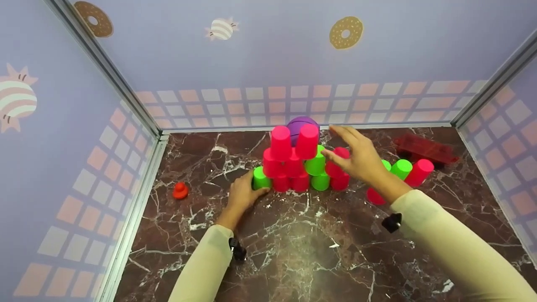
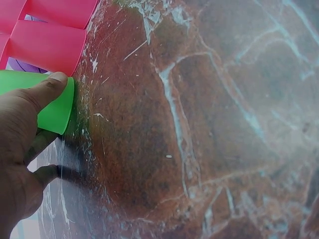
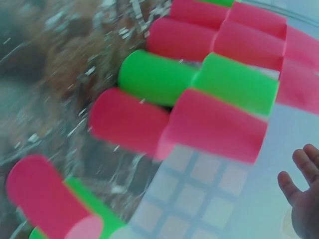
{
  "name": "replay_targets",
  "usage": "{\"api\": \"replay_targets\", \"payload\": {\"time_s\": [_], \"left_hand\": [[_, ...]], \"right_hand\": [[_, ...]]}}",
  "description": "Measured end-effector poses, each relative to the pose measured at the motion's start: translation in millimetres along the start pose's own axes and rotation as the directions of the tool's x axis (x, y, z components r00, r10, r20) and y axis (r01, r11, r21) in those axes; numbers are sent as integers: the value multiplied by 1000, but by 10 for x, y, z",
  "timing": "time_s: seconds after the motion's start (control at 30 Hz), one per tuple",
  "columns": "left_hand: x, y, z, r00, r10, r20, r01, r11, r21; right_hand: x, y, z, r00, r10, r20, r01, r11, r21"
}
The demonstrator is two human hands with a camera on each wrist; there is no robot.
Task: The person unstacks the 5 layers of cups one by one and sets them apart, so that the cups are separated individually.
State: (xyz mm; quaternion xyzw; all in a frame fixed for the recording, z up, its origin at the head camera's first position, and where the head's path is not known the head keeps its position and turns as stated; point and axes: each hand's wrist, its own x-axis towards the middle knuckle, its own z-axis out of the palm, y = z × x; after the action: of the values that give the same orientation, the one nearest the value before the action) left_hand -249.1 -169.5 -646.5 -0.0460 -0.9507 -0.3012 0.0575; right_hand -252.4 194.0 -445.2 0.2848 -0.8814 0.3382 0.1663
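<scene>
A tiered stack of upside-down pink and green plastic cups (image 1: pixel 290 162) stands at the back of the marble surface, with two pink cups (image 1: pixel 281 141) on top. My left hand (image 1: pixel 243 195) grips the green cup (image 1: pixel 261 180) at the bottom left corner; in the left wrist view, the thumb lies across this green cup (image 2: pixel 56 110). My right hand (image 1: pixel 358 157) is raised beside the stack's upper right, fingers spread and holding nothing. In the right wrist view, only part of the right hand (image 3: pixel 306 199) shows, apart from the stack's pink end cup (image 3: pixel 217 127).
Behind the stack sits a purple ball (image 1: pixel 298 124). Several loose cups, including a pink cup (image 1: pixel 420 172) and a green cup (image 1: pixel 401 168), lie right of it, partly behind my right forearm. A translucent red tray (image 1: pixel 426 149) rests at back right. A small red knobbed object (image 1: pixel 180 191) stands left.
</scene>
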Motion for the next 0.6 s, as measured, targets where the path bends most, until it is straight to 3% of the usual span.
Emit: {"api": "replay_targets", "payload": {"time_s": [0.13,0.37,0.6], "left_hand": [[-1,9,-12,1000,8,-6,-8,1000,-10],[74,-104,109,1000,2,-1,-2,1000,30],[64,-126,120,1000,-12,8,12,999,34]], "right_hand": [[129,-120,83,999,26,25,-27,999,25],[273,-201,194,995,76,63,-79,996,41],[324,-224,270,996,65,68,-70,995,71]]}}
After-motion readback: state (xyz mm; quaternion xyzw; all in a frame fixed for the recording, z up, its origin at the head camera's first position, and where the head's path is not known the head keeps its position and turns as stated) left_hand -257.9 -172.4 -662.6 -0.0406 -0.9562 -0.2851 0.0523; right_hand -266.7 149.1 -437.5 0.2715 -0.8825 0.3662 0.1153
